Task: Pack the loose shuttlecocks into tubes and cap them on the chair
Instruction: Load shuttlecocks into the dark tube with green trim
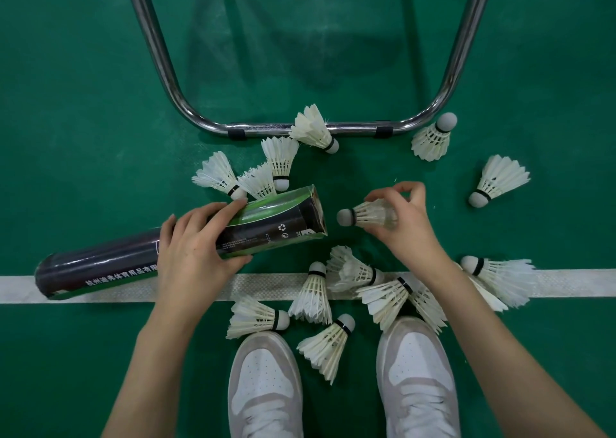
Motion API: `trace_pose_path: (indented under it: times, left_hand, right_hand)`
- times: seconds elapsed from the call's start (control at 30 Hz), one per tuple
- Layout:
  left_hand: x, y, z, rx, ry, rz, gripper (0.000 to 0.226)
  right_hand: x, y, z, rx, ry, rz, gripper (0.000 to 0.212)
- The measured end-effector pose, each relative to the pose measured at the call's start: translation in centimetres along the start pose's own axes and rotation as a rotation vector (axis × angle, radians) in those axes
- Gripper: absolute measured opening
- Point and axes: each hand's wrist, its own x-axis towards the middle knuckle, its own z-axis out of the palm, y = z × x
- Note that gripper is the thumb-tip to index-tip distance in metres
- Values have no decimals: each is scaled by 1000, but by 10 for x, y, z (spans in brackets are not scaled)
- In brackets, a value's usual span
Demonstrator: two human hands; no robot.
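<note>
Down on the green floor (83, 121), seen from the head camera, the left hand (196, 241) has its grip wrapped around a dark tube (186, 242) lying tilted, its open mouth turned toward the right hand (405, 219). That hand's grip pinches 1 shuttlecock (365, 214) by its feathers, cork pointing at the tube mouth, just beside it and not touching. Loose shuttlecocks (313, 296) lie scattered around both hands, several across the white line (573, 282) and near 2 white shoes (266, 381). A chrome chair frame (160, 67) stands beyond, with one shuttlecock (315, 129) resting against its bar.
</note>
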Motion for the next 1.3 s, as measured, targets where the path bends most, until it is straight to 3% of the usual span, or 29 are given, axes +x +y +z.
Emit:
trace_pose_path:
  times: [0.27, 0.43, 0.6, 0.93, 1.3]
  left_hand:
    - [-3, 4, 5, 14, -25, 8, 89]
    - [-5, 7, 9, 31, -48, 8, 89]
    - [-5, 8, 10, 47, -54, 5, 90]
    - [-2, 12, 10, 44, -49, 1, 89]
    - [-3, 25, 14, 62, -83, 38, 91]
  right_hand:
    - [-6, 12, 2, 181, 52, 122, 56]
    - [-11, 19, 8, 196, 7, 147, 17]
    - [-15, 18, 9, 234, 17, 135, 7]
    - [-33, -6, -14, 431, 107, 97, 15]
    - [-46, -42, 14, 614, -97, 102, 12]
